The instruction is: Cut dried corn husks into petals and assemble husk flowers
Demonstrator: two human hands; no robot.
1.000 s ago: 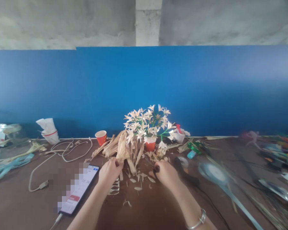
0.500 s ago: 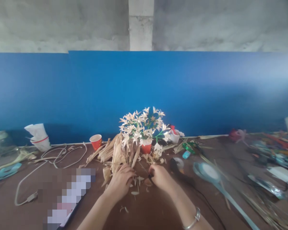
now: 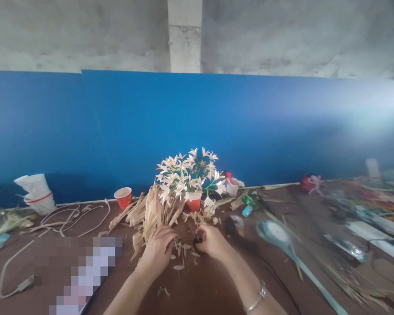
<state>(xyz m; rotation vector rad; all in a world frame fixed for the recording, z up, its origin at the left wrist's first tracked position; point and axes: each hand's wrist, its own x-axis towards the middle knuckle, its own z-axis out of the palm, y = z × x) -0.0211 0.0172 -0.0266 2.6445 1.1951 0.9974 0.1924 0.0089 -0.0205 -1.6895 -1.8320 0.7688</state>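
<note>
My left hand (image 3: pixel 158 248) lies palm down beside the dry corn husks (image 3: pixel 153 210), its fingers stretched out and slightly bent. In my right hand (image 3: pixel 212 240) is a pair of black-handled scissors (image 3: pixel 197 239), a thin blade pointing away from me. Between the two hands, small pale cut petals (image 3: pixel 178 267) are scattered on the brown table. Just beyond stands a bunch of white husk flowers (image 3: pixel 187 175) with green stems in a red paper cup (image 3: pixel 194 203). What lies under my left fingers is hidden.
To the left are another red paper cup (image 3: pixel 123 199), a white cable (image 3: pixel 11 258) and a pixelated flat object (image 3: pixel 95 271). A black-corded tool (image 3: pixel 233 227) and a pale blue ribbon roll (image 3: pixel 277 232) lie right. A blue panel (image 3: pixel 134 122) rises behind.
The view has turned a little to the right, so everything sits further left. In my right hand the scissors show more clearly. My left hand stays by the husks.
</note>
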